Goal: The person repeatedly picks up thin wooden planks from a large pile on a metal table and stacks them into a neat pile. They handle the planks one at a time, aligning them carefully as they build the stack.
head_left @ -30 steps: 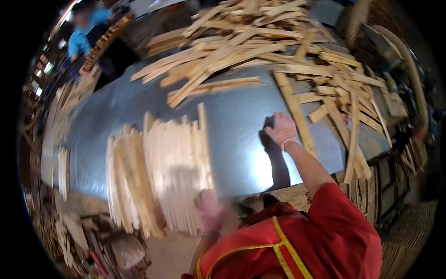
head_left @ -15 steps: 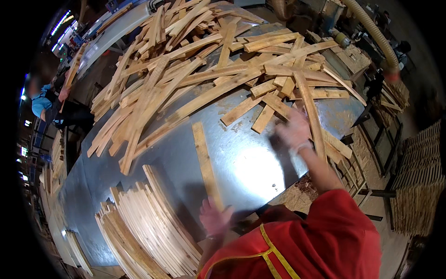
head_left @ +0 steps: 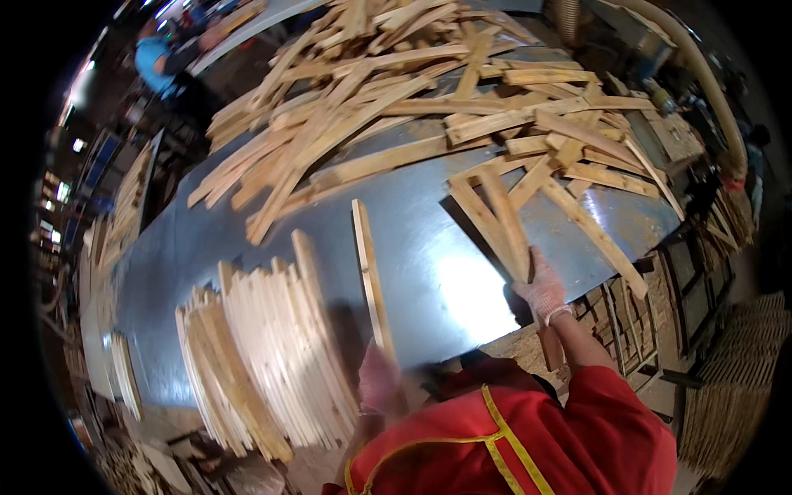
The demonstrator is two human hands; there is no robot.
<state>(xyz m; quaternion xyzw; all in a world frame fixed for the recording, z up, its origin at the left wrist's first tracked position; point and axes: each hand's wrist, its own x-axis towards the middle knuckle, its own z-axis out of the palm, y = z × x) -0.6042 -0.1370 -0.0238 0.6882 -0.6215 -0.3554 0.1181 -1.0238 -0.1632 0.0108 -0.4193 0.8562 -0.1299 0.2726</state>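
My left hand [head_left: 379, 381], in a pale pinkish glove and blurred, is closed round the near end of a narrow wooden slat [head_left: 369, 276]. That slat lies turned on its edge and points away from me. Near the table's front right edge, my gloved right hand [head_left: 542, 289] grips wooden slats [head_left: 505, 216]. Two of them fan out from it toward the loose pile, and a wooden end shows below the hand. Beside my left hand stands a row of pale slats [head_left: 276, 346] set side by side on edge.
A large jumbled pile of slats [head_left: 371, 99] covers the far part of the metal table [head_left: 429, 247]. A loose slat [head_left: 596, 238] reaches over the right edge. Stacked wood [head_left: 730, 388] stands at the right, near a ribbed hose [head_left: 701, 66]. A person [head_left: 157, 66] works at the far left.
My right hand has come down toward me and now grips slats drawn from the pile. The left hand's slat has turned from its flat face onto its edge. The view has shifted.
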